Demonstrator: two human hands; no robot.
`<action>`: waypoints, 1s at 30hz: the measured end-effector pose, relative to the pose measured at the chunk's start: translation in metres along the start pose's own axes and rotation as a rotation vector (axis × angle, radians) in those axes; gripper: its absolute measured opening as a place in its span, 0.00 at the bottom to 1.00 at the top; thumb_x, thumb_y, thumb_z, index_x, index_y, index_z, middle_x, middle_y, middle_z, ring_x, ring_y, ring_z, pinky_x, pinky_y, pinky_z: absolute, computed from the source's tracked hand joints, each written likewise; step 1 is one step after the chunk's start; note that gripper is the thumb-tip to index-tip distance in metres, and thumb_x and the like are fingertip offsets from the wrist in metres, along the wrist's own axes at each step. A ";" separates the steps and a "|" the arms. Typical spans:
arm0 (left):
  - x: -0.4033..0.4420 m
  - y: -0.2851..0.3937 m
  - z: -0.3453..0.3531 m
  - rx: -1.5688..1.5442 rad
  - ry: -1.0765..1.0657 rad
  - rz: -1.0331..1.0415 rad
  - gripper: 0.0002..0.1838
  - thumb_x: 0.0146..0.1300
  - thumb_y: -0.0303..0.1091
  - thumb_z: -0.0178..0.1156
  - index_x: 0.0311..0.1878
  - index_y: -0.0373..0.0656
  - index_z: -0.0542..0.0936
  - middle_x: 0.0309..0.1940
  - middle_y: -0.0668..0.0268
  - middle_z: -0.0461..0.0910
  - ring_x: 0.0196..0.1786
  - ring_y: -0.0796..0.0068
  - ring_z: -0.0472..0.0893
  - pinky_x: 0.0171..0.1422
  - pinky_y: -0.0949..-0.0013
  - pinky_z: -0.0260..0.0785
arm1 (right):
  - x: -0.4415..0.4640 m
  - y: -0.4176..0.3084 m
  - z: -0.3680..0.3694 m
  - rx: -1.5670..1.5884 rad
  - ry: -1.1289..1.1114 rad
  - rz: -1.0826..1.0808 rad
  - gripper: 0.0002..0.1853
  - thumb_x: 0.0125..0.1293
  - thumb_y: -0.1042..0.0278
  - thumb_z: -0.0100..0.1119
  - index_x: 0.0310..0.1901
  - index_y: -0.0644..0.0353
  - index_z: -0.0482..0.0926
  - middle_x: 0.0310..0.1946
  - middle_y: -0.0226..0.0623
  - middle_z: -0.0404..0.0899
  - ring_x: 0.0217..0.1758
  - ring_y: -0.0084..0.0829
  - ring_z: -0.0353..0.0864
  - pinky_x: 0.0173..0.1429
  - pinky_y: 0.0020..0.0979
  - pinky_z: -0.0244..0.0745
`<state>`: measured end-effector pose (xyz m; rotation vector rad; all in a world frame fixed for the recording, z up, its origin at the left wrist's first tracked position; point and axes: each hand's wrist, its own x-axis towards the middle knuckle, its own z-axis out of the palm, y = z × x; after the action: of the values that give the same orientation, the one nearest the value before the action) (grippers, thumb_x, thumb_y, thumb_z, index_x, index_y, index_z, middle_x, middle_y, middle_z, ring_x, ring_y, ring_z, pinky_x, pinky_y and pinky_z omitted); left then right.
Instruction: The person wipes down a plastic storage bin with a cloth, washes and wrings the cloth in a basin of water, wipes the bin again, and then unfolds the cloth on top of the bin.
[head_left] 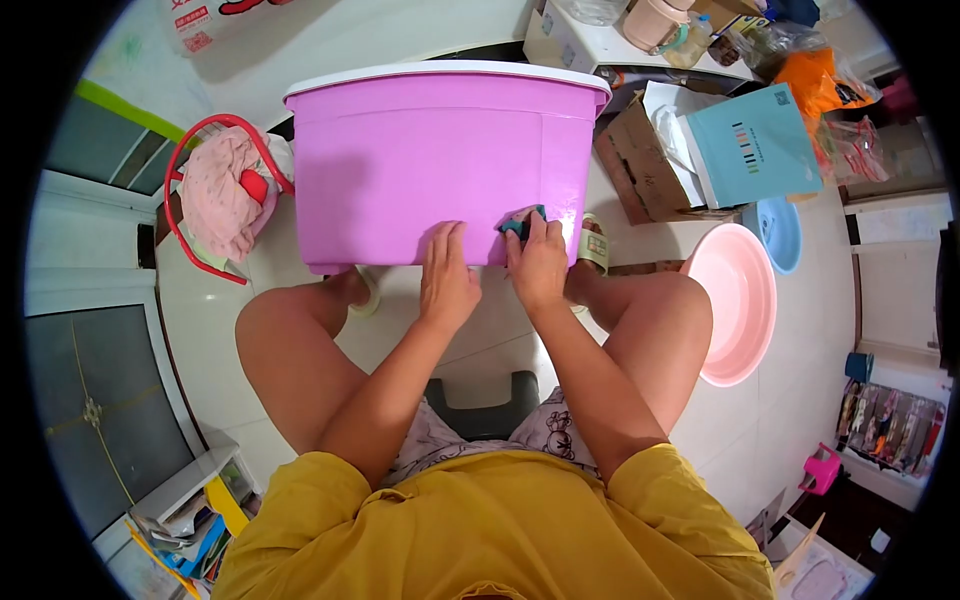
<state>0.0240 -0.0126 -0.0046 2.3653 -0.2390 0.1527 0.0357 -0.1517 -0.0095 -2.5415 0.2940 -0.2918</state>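
A large pink-purple plastic bin (430, 160) with a white rim stands in front of me, one broad side facing me. My right hand (538, 262) presses a dark teal cloth (520, 224) against the lower right part of that side, its fingers wrapped over the cloth. To its left, my left hand (447, 278) rests its fingertips on the bin's lower edge, holding nothing that I can make out.
At the left is a red-framed chair (182, 235) with pink clothes. On the right stand a pink basin (735, 305), a blue basin (778, 235) and a cardboard box (630, 160) under a light-blue box (755, 145). My knees flank the bin's near side.
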 end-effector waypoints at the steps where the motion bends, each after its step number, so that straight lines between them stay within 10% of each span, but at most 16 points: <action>1: 0.000 0.000 0.000 0.002 -0.006 0.001 0.34 0.46 0.15 0.53 0.63 0.35 0.66 0.62 0.51 0.65 0.67 0.48 0.63 0.73 0.55 0.57 | 0.000 -0.005 0.000 0.043 -0.002 0.000 0.18 0.63 0.64 0.61 0.51 0.63 0.72 0.41 0.50 0.71 0.44 0.51 0.75 0.46 0.46 0.73; 15: 0.002 -0.003 0.001 -0.026 0.017 0.020 0.35 0.44 0.13 0.53 0.61 0.36 0.67 0.60 0.51 0.67 0.66 0.48 0.64 0.71 0.55 0.58 | 0.008 -0.037 -0.002 0.339 -0.009 0.107 0.19 0.60 0.72 0.63 0.53 0.58 0.73 0.45 0.49 0.73 0.48 0.48 0.75 0.51 0.43 0.73; 20: 0.002 -0.006 0.008 0.004 0.046 0.013 0.33 0.45 0.14 0.56 0.60 0.36 0.68 0.59 0.53 0.68 0.65 0.50 0.66 0.70 0.54 0.59 | -0.006 -0.011 0.006 0.056 -0.117 -0.504 0.32 0.54 0.75 0.64 0.64 0.56 0.71 0.68 0.46 0.63 0.68 0.50 0.63 0.68 0.41 0.66; 30: 0.004 -0.006 -0.002 0.037 -0.014 -0.035 0.36 0.49 0.16 0.54 0.67 0.39 0.64 0.64 0.52 0.66 0.65 0.47 0.65 0.70 0.53 0.58 | -0.003 -0.013 0.031 -0.048 -0.073 -0.494 0.31 0.56 0.79 0.56 0.64 0.55 0.71 0.71 0.41 0.61 0.74 0.51 0.56 0.73 0.41 0.60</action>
<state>0.0290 -0.0073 -0.0065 2.4061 -0.2032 0.1243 0.0434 -0.1252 -0.0280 -2.6346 -0.3665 -0.3771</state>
